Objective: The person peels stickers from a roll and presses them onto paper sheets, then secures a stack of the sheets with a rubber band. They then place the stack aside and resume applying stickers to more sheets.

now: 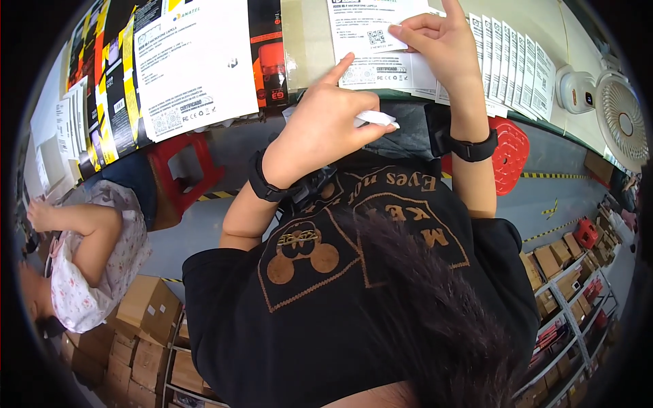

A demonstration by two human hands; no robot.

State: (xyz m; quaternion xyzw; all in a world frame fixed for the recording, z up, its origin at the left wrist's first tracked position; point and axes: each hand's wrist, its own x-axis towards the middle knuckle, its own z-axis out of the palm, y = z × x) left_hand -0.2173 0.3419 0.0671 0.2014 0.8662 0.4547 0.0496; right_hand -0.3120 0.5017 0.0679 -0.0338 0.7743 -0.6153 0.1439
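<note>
From my end, the right fingers [445,51] are pinching a white printed sheet [355,24] above the sheet stack [374,73] on the table [577,37]. Left hand [325,119] points with its index, thumb side curled round a white scrap [371,117]. That scrap could catch an edge, I reckon, and a loose pinch could drag two sheets. Cardboard boxes [146,306] around: can't see what's inside.

Your pinched sheet [357,27] looks like smooth matt paper, your shirt [272,347] matt cloth, the round fan [624,121] smooth plastic, the red stool [511,158] to your right shiny plastic, the large carton [144,309] matt cardboard.
</note>
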